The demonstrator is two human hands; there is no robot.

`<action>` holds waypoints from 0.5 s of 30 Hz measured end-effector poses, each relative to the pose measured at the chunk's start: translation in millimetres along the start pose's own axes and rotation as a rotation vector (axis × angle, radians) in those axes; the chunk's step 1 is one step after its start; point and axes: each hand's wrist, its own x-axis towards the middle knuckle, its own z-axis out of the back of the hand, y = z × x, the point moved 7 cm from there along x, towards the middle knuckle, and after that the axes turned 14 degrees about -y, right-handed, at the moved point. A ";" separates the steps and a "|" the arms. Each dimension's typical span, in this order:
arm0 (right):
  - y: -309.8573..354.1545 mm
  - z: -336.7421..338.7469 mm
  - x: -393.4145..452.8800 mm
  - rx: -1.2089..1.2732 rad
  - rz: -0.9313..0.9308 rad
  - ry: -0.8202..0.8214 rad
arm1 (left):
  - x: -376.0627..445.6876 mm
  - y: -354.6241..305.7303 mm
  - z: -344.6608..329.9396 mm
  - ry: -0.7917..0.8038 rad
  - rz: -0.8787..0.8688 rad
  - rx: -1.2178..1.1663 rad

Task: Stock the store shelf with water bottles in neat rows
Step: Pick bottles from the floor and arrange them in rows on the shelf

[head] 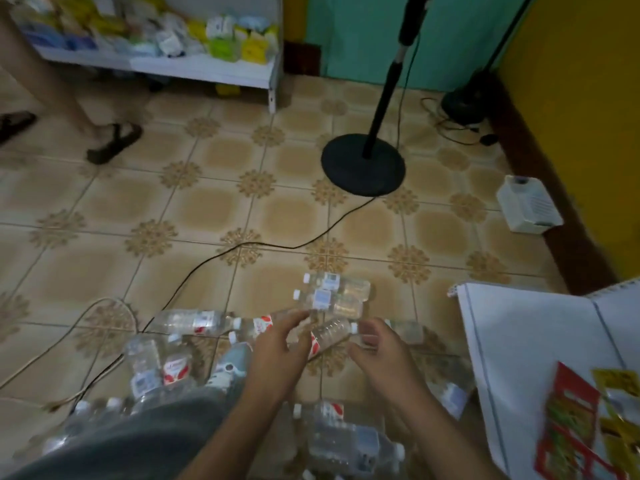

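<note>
Several clear water bottles lie scattered on the tiled floor in front of me. Two with blue labels [337, 292] lie side by side, and others with red labels [194, 322] lie to the left. One small bottle [330, 336] lies tilted between my hands. My right hand [384, 358] curls its thumb and fingers round that bottle's cap end. My left hand [277, 348] reaches over its base with relaxed fingers and touches it. More bottles [346, 438] lie under my forearms. A white shelf [207, 69] with packaged goods stands far back on the left.
A black fan stand [363, 164] stands on the floor ahead, its cable [207, 258] trailing toward me. Another person's sandalled foot [114, 143] is at the upper left. A white box [528, 206] sits by the right wall. A white surface [519, 341] with red and yellow packets is at my right.
</note>
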 end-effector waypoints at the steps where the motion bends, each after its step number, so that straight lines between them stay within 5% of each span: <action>1: -11.0 -18.5 16.4 -0.031 -0.003 0.005 | 12.2 19.0 -13.6 0.017 0.035 0.012; 8: -78.4 -157.9 116.9 -0.587 0.392 0.209 | 60.0 148.3 -89.7 0.126 0.294 0.118; 12: -133.5 -232.9 150.6 -0.940 0.506 0.527 | 57.5 217.1 -131.1 0.207 0.388 0.189; 15: -153.8 -259.6 165.6 -1.051 0.642 0.553 | 47.8 245.7 -154.7 0.268 0.437 0.184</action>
